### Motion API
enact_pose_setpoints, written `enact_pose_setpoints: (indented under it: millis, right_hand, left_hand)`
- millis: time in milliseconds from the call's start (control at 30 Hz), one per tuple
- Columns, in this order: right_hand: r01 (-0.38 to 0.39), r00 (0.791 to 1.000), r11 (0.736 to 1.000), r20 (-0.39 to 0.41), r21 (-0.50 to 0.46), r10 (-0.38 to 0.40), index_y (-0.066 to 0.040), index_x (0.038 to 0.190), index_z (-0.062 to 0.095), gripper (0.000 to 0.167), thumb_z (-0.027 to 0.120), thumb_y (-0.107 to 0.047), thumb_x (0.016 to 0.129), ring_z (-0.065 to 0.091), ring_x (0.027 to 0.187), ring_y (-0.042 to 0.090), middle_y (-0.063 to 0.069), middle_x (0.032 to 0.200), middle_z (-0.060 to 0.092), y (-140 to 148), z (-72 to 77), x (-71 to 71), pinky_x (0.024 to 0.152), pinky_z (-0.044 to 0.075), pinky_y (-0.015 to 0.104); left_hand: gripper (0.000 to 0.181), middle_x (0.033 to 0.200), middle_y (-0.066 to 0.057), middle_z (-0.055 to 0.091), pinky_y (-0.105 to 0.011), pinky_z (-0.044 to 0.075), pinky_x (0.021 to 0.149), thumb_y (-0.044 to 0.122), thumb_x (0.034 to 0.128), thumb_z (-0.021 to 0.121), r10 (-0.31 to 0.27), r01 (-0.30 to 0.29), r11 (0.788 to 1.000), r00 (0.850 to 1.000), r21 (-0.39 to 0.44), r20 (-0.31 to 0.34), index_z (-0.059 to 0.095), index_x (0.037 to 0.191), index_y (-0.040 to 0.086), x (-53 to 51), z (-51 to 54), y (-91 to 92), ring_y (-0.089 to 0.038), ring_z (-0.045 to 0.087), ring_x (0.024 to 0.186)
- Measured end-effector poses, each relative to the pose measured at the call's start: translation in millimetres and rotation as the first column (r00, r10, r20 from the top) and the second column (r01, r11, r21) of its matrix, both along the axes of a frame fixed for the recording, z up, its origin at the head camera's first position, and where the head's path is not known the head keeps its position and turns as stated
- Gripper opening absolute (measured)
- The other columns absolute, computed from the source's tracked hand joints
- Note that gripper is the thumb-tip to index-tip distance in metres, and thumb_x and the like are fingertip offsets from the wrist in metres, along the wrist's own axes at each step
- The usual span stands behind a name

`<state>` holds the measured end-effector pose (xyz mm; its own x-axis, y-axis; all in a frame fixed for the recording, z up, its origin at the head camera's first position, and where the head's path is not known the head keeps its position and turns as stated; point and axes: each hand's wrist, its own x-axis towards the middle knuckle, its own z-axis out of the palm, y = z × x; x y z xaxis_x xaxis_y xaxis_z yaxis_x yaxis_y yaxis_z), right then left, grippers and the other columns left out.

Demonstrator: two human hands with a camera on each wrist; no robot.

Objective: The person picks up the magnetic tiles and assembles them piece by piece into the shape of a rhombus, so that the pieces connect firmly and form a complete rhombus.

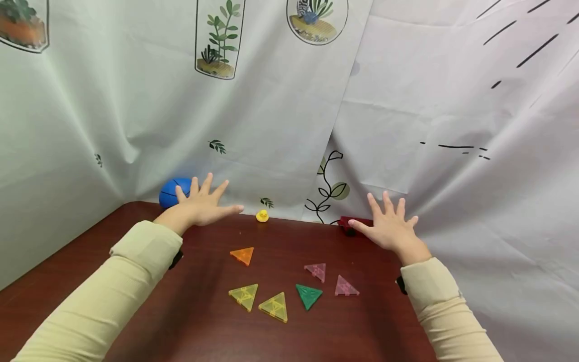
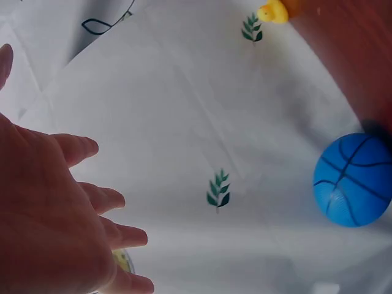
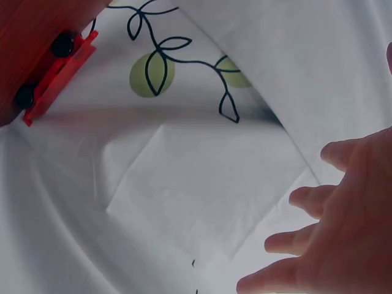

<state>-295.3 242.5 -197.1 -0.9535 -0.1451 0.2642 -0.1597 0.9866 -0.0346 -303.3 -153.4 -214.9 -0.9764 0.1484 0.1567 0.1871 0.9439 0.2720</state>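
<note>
My left hand (image 1: 201,205) is raised with its fingers spread, holding nothing; in the head view it partly covers a blue ball (image 1: 168,193). Spread the same way, my right hand (image 1: 390,227) is up on the right and also holds nothing. Behind it a red toy with black wheels (image 3: 61,76) is partly hidden in the head view. Between the arms, translucent triangle tiles lie flat on the table: an orange tile (image 1: 243,255), a yellow tile (image 1: 245,295), a second yellow tile (image 1: 275,306), a green tile (image 1: 309,295), a pink tile (image 1: 317,271) and another pink tile (image 1: 346,286).
A small yellow rubber duck (image 1: 262,216) stands at the back edge of the dark red-brown table (image 1: 280,342). White printed cloth (image 1: 271,120) hangs directly behind the table and along its sides. The ball and the red toy are also at that back edge.
</note>
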Motion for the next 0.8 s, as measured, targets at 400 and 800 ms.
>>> enact_pose_setpoints:
  millis: [400,800]
  right_hand:
    - [-0.013,1.000,1.000,-0.011,-0.006,0.013,-0.013,0.141,0.008,0.093,0.032,-0.073,0.074,-0.010,0.120,0.051,0.022,0.141,0.000,-5,-23.6,3.0,0.079,0.000,0.072]
    - [-0.028,1.000,0.999,-0.004,-0.022,0.028,-0.014,0.141,0.012,0.092,0.033,-0.073,0.074,-0.008,0.121,0.051,0.021,0.142,0.003,-5,-42.1,2.4,0.080,0.000,0.072]
  left_hand:
    - [0.099,0.140,-0.024,-0.010,-0.064,-0.018,0.080,0.079,0.0689,0.027,-0.004,0.002,0.999,0.999,0.038,0.043,0.010,0.141,0.013,-10.1,-39.7,-0.4,-0.048,-0.017,0.119]
    - [0.095,0.140,-0.025,-0.006,-0.064,-0.017,0.082,0.075,0.0722,0.032,-0.029,0.025,0.999,0.997,0.043,0.077,0.014,0.140,0.011,-19.3,-64.5,12.6,-0.048,-0.014,0.120]
